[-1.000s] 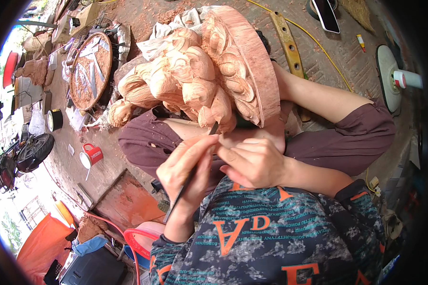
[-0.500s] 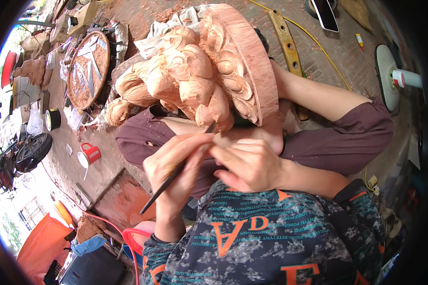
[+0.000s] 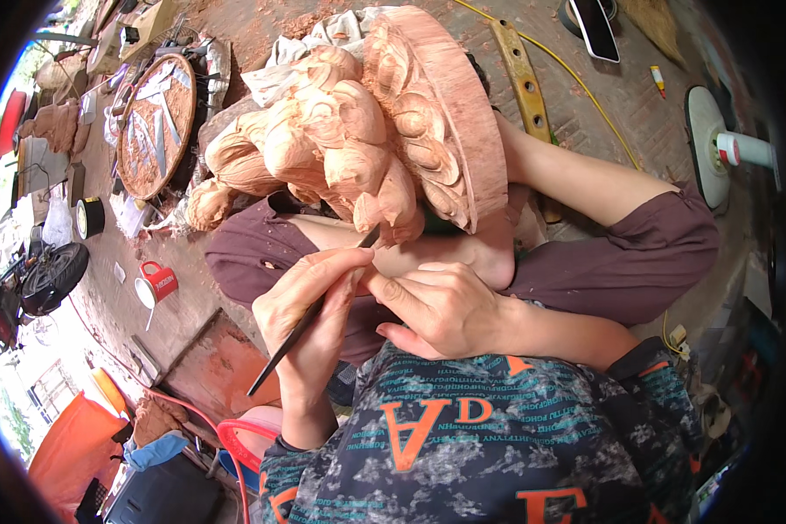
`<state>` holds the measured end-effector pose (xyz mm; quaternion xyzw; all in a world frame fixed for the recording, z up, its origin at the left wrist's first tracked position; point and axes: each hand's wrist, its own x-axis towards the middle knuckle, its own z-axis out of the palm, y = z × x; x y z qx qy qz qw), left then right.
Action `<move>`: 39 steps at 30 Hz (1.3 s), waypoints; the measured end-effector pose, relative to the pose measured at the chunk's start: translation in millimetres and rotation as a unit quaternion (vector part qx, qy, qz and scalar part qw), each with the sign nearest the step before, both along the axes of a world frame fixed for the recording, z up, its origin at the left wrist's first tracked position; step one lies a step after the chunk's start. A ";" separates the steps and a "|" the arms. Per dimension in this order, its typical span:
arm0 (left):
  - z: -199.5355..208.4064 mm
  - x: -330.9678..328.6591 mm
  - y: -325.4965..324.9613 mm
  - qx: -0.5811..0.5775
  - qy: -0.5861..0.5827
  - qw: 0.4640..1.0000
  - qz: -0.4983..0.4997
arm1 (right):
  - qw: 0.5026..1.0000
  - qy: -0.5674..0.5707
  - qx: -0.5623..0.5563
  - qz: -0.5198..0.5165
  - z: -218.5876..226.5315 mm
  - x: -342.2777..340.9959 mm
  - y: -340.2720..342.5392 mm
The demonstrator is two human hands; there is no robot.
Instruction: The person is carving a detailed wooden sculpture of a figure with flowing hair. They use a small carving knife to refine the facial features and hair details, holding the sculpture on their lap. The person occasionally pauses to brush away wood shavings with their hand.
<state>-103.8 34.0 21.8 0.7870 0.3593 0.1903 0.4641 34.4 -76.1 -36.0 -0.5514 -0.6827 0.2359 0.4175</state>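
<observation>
The left hand [image 3: 304, 301] has the slim carving tool [image 3: 281, 351] in its grip, its rear end swung clear of the wrist it crossed a second ago. The tip is by the wood carving's [image 3: 349, 157] near edge; the right hand's [image 3: 437, 310] grip I cannot tell.

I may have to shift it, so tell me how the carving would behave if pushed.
The carving is probably heavy, judging by its thick, bulky wood. It should stay stiff, since it looks like one solid mass. Its rounded bulges might let it rock or roll.
</observation>
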 end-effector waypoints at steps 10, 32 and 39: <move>1.7 -3.2 -6.3 0.009 0.000 0.999 0.051 | 0.999 0.037 0.027 0.020 -2.0 -1.7 7.2; -13.4 -0.9 -12.4 0.078 -0.006 0.996 -0.031 | 0.997 -0.030 0.047 -0.058 -15.9 -4.6 -6.4; -9.1 -13.1 -6.1 0.120 -0.019 0.992 -0.037 | 1.000 -0.010 0.019 -0.013 -11.7 -10.5 -3.7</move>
